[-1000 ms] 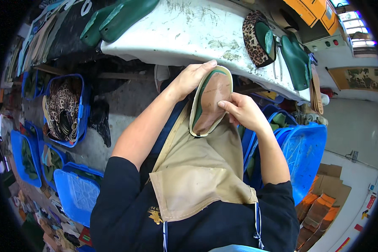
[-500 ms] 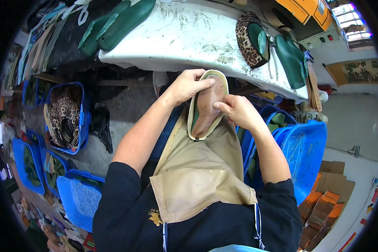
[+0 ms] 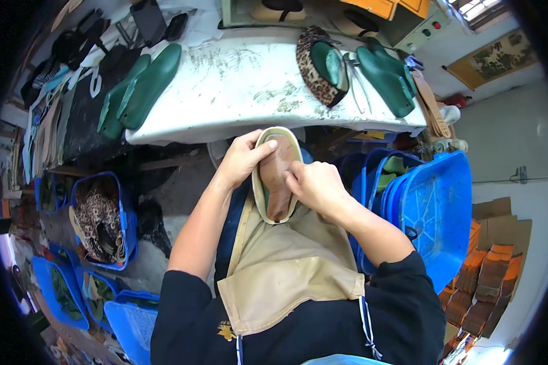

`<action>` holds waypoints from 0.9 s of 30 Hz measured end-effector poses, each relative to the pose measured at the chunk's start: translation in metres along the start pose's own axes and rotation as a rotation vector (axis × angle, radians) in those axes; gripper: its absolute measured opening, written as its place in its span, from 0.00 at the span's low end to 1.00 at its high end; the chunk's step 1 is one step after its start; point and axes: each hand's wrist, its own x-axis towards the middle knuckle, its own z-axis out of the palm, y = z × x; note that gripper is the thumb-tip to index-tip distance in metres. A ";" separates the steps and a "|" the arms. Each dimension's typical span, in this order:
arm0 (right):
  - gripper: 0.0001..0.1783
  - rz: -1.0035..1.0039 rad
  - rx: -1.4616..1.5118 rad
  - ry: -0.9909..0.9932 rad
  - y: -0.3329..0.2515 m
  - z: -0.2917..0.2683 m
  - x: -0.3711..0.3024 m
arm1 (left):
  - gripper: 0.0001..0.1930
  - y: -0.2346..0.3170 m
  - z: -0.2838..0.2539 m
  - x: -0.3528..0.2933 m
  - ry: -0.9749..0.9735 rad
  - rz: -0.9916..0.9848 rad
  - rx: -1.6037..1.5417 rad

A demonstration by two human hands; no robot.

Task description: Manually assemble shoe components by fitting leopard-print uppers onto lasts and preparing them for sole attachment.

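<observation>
A shoe upper on a shoe last (image 3: 277, 207) is held sole up in front of my apron, its cream edge folded round a brown insole (image 3: 276, 167). My left hand (image 3: 242, 159) grips its far left side, with the thumb lying on the insole. At the right edge my right hand (image 3: 318, 187) is closed, its fingers curled and the thumb pressed against the insole and rim. What lies inside its fingers is hidden. A little green of the last shows along the inner rim. Below hangs my tan apron (image 3: 292, 280).
Ahead is a white-covered table (image 3: 237, 79) with green shoe lasts (image 3: 149, 88) on the left, more lasts (image 3: 386, 79) on the right and a leopard-print shoe (image 3: 319, 67). Blue baskets (image 3: 438, 201) stand at right; others, one with leopard-print pieces (image 3: 100, 216), stand on the left.
My right thumb and fingers have shifted on the shoe, and the hand is now more tightly curled. My left hand keeps its grip. The view has tipped up, showing more of the table's far side.
</observation>
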 end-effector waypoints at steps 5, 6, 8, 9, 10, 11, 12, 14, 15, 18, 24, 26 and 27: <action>0.14 0.350 0.225 0.587 0.060 -0.065 0.056 | 0.16 0.006 0.000 -0.005 0.030 -0.014 -0.017; 0.18 0.363 0.051 0.619 0.104 -0.063 0.075 | 0.16 0.008 0.005 -0.002 0.008 -0.007 -0.029; 0.28 0.461 -0.190 0.427 0.146 -0.053 0.106 | 0.16 0.005 0.008 0.003 -0.012 0.012 0.002; 0.33 0.539 -0.255 0.208 0.148 -0.055 0.115 | 0.16 0.004 0.008 0.004 -0.010 0.021 0.028; 0.32 0.527 -0.243 0.207 0.151 -0.055 0.119 | 0.16 0.002 0.010 0.004 -0.006 0.029 0.012; 0.32 0.520 -0.241 0.209 0.152 -0.054 0.123 | 0.16 0.002 0.010 0.002 0.000 0.034 0.014; 0.31 0.580 -0.281 0.134 0.154 -0.052 0.127 | 0.16 0.003 0.009 0.000 0.012 0.033 0.014; 0.26 0.620 -0.306 0.004 0.160 -0.054 0.124 | 0.16 0.002 0.007 -0.002 0.034 0.025 0.010; 0.24 0.612 -0.309 -0.012 0.154 -0.064 0.114 | 0.16 0.001 0.005 -0.003 0.033 0.029 0.007; 0.21 0.627 0.063 0.171 0.200 -0.072 0.068 | 0.14 0.002 0.005 0.004 0.022 0.016 0.008; 0.11 0.424 0.815 0.126 0.113 -0.079 -0.020 | 0.13 0.006 0.004 0.002 0.017 0.018 -0.017; 0.17 0.428 0.585 0.119 0.072 -0.070 -0.026 | 0.13 0.004 0.004 0.003 0.009 0.010 -0.005; 0.17 0.394 0.519 0.094 0.060 -0.063 -0.027 | 0.14 0.004 0.004 0.004 0.008 0.016 0.005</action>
